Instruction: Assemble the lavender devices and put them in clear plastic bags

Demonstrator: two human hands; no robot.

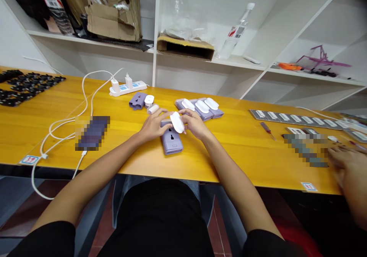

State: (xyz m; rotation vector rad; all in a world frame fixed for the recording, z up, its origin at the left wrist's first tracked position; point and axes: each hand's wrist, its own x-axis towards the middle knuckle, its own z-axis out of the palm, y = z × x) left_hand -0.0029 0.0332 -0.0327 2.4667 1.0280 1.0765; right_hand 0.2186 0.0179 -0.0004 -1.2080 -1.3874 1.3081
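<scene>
Head view: both hands meet mid-table, the left hand (pixel 153 126) pressing on the purple adapter (pixel 171 141), whose long axis runs toward the person, while the right hand (pixel 195 124) pinches the white cap (pixel 177 122) directly above its far end.

Bright even indoor light, soft glare on the yellow table (pixel 237 150), faint shadows, wide-angle bending at shelf edges, motion-blurred co-worker's hand (pixel 348 165) right of it.
</scene>
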